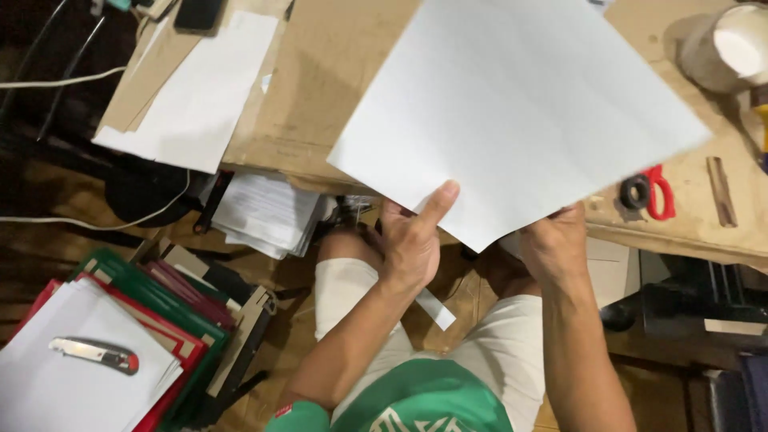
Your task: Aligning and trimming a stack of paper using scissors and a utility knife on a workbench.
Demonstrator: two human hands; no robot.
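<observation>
A large white sheet of paper (512, 104) is held up over the cardboard-covered worktable (320, 88). My left hand (412, 240) grips its lower edge, thumb lying on the front of the sheet. On the sheet's lower right corner is my right hand (556, 240), its fingers hidden behind the paper. Both forearms rise from my lap, where I wear light shorts and a green shirt. A narrow white paper strip (436, 308) lies against my thigh below the left hand.
Red-handled scissors (650, 192) lie on the table at right, beside a wooden stick (721, 190) and a tape roll (732, 44). Another white sheet (204, 88) rests at the table's left. At lower left, a utility knife (96, 354) sits on papers stacked over red and green folders.
</observation>
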